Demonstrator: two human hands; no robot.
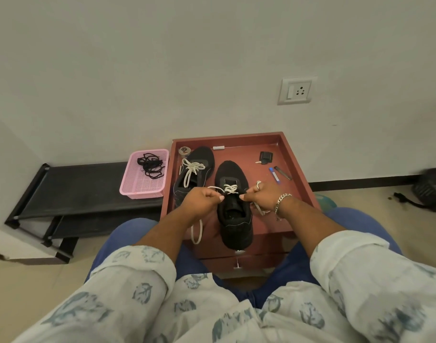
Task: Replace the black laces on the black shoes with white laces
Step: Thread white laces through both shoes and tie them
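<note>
**Both hands pulling white lace on the near shoe**

Against a plain white wall, a red-brown cabinet [296, 169] with a raised rim served as your bench, and you sat right up against it, knees either side.

Two black shoes stood on top, toes to the wall. The far shoe [199, 167], on your left, already carried a white lace tied in a loose bow. The near shoe [234, 206] sat in the middle, heel over the front edge, and its lace [230, 188] crossed only the lower eyelets.

Your left hand [202, 199] was curled tight round one end of that lace, just left of the shoe's collar; the spare length dropped below the wrist in a loop. Your right hand [261, 194] pinched the other end at the collar's right side, the slack trailing under the wrist, beside the bracelet [281, 201].

Off to the left, a pink basket [135, 184] sat on a black rack [75, 189], with the black laces [151, 164] tangled inside it. A few small items lay at the back right of the top, too small to name.
</note>
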